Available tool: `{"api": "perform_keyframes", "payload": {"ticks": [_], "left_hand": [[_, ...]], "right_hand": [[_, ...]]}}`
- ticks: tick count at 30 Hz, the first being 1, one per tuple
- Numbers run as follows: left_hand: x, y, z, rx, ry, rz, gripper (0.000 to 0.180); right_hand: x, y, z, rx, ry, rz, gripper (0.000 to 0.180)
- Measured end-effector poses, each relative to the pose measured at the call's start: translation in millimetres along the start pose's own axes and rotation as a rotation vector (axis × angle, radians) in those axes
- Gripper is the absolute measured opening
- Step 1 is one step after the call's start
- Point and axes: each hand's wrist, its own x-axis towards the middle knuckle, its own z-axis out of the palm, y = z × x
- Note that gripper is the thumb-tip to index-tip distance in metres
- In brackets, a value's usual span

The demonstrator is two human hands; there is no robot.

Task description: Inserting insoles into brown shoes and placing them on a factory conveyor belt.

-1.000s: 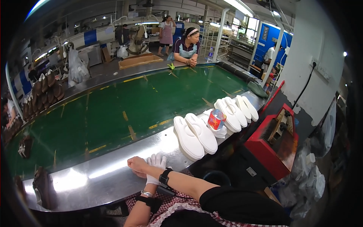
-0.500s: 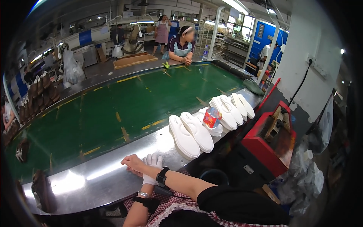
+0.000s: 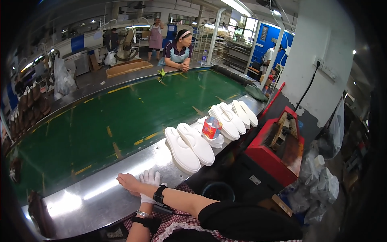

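My forearms cross over the near metal edge of the table. The white-gloved left hand [image 3: 150,178] has its fingers spread flat toward the green surface and holds nothing. Across its wrist lies my right forearm, with a black strap on it. My bare right hand [image 3: 128,182] is left of the glove, its fingers loosely curled with nothing visible in them; their tips are partly hidden. To the right of my hands, the nearest pair of white slip-on shoes [image 3: 188,148] rests on the metal ledge [image 3: 121,171].
Beyond the shoes are a red-and-clear wrapped item [image 3: 211,128] on white cloth and more white shoes [image 3: 231,119]. A red-and-black brush machine [image 3: 274,147] stands at right. Brown shoes [image 3: 38,213] sit at left. A person in a blue apron [image 3: 177,52] leans on the green table's [image 3: 133,109] far edge.
The whole scene has shifted slightly left in view as the head turned. My crossed arms and hands keep nearly the same pose, and the shoes have not moved on the ledge.
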Motion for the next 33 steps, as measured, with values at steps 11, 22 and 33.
{"api": "perform_keyframes", "payload": {"ticks": [11, 22, 33], "left_hand": [[-10, -7, 19, 0.038, 0.054, 0.021, 0.058], [-2, 6, -25, 0.008, -0.009, -0.014, 0.041], [1, 11, -17, -0.05, 0.027, 0.014, 0.042]], "right_hand": [[-7, -29, -20, 0.315, -0.035, 0.176, 0.024], [-35, -6, -196, -0.332, 0.545, 0.034, 0.022], [-101, 118, -351, -0.586, 0.238, 0.826, 0.063]]}}
